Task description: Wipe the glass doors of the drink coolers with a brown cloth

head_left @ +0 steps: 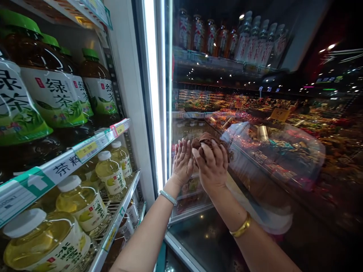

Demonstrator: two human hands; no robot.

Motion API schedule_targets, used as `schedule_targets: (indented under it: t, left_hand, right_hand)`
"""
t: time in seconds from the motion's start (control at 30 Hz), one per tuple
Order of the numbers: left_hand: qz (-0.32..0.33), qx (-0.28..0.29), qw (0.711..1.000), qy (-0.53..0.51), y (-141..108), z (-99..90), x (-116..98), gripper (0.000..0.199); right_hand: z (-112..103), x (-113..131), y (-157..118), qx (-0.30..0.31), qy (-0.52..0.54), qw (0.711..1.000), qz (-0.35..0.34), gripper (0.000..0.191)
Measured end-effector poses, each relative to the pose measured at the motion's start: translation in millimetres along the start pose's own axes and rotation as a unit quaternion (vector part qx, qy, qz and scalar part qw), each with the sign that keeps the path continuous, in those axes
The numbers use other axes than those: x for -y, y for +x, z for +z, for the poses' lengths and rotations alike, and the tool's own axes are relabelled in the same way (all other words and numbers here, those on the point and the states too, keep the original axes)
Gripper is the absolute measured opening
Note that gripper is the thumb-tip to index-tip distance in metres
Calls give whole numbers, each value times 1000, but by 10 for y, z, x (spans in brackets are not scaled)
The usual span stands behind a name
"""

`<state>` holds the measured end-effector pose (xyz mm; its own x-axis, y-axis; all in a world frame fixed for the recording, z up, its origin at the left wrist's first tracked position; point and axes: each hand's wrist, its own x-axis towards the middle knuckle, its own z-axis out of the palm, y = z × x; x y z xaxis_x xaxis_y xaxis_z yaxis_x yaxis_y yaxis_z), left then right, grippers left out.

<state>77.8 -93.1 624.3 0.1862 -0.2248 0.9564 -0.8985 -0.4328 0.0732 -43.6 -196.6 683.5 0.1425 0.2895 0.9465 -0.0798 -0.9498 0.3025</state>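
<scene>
My left hand (183, 160) lies flat against the glass door (195, 211) near its lit edge, fingers stretched out and together; a pale green bangle (168, 197) is on that wrist. Just right of it, my right hand (212, 166) presses a bunched brown cloth (206, 138) to the same glass, fingers curved over it. Part of the cloth is hidden under the palm. A gold bracelet (241, 225) circles the right wrist.
On the left, an open fridge shelf holds green-capped tea bottles (53, 94). Below stand white-capped bottles of yellow drink (82, 204). A price rail (85, 149) runs along the shelf edge. A bright light strip (153, 94) stands upright beside the door; the glass mirrors shop displays.
</scene>
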Motion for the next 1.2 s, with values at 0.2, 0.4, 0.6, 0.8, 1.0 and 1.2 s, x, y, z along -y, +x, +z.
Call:
schedule_targets:
  t: [0.2, 0.4, 0.6, 0.8, 1.0, 1.2]
  left_hand:
    - [3, -3, 1000, 5, -93, 28, -151, 69]
    - [42, 8, 999, 2, -144, 42, -520, 69]
    - [39, -19, 999, -17, -200, 65, -569, 69]
    - [41, 38, 998, -32, -333, 32, -807, 70]
    - [20, 34, 998, -52, -354, 81, -939, 69]
    - [29, 59, 996, -53, -424, 49, -1068, 69]
  right_hand:
    - [-344, -83, -507, 78, 44, 995, -33, 35]
    - [-429, -132, -326, 16, -45, 998, 36, 38]
    - [-542, -94, -643, 76, 16, 997, -14, 36]
    - [-930, -365, -811, 58, -47, 996, 40, 37]
    - [-781, -268, -664, 62, -19, 998, 26, 36]
    - [-1163, -440, -1104, 85, -10, 996, 31, 32]
